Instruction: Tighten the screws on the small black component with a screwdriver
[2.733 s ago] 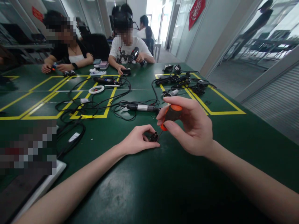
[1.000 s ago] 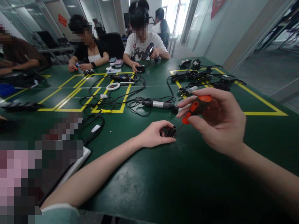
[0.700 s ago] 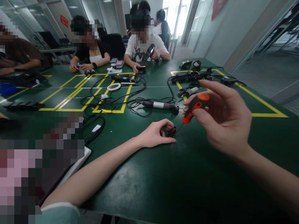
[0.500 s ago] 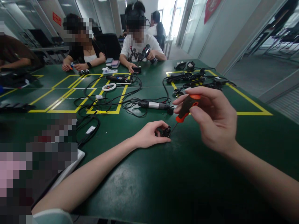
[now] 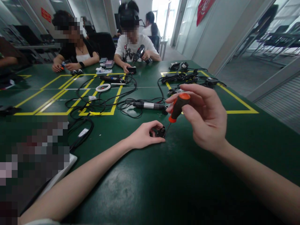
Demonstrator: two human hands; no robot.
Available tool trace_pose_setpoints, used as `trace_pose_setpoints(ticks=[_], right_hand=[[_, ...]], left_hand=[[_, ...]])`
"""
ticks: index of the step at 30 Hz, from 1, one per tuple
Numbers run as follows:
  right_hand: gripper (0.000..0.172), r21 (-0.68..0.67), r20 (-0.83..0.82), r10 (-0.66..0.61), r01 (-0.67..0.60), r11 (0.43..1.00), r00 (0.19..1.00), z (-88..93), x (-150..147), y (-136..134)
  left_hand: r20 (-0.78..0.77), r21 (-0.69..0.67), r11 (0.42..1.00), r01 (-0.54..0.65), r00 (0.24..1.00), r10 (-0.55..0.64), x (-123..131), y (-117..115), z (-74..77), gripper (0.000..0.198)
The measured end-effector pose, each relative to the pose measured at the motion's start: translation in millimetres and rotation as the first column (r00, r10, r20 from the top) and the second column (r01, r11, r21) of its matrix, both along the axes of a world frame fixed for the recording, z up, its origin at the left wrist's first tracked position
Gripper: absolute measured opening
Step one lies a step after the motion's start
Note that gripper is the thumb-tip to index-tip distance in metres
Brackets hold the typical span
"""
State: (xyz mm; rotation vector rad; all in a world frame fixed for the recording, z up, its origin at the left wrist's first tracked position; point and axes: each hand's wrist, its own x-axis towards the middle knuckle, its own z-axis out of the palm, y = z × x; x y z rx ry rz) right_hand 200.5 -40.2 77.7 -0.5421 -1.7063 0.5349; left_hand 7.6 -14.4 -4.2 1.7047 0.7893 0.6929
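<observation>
The left hand (image 5: pixel 142 137) pinched a small black part (image 5: pixel 161 132) on the green counter (image 5: pixel 164 181), just before the silver tool (image 5: pixel 146 106), while the right hand (image 5: pixel 203 118) clamped its fingers (image 5: pixel 172 98) round a screwdriver (image 5: pixel 177 107) tipped into it.

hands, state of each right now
Left hand: closed, pinching a small black part against the table.
Right hand: closed on the orange-handled screwdriver, tip at that part.
</observation>
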Motion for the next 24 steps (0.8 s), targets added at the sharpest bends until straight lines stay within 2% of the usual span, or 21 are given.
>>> trace_pose_setpoints(ticks=[4,11,15,20,24], right_hand=[[0.026,0.02,-0.025,0.036,-0.036,0.999,0.999,-1.7,0.5,1.4],[0.031,-0.003,-0.022,-0.043,0.043,0.999,0.999,0.4,-0.5,1.3],[0.036,0.001,-0.024,-0.014,0.014,1.0,1.0,0.2,-0.4,0.7],[0.03,0.018,-0.036,0.026,-0.025,1.0,0.999,-1.7,0.0,1.6],[0.03,0.041,-0.05,-0.006,0.008,0.999,0.999,-0.9,-1.1,1.4]], left_hand=[[-0.012,0.03,0.999,0.02,1.0,-0.019,0.1,0.9,1.2,0.04],[-0.059,0.116,0.992,0.058,0.997,-0.051,-0.7,2.2,0.6,0.034],[0.003,0.045,0.999,0.009,1.0,-0.009,-0.5,1.5,-1.6,0.047],[-0.03,0.038,0.999,0.012,1.0,-0.011,-0.4,1.4,-1.4,0.042],[-0.046,0.074,0.997,0.023,0.999,-0.02,-1.0,2.4,0.2,0.04]])
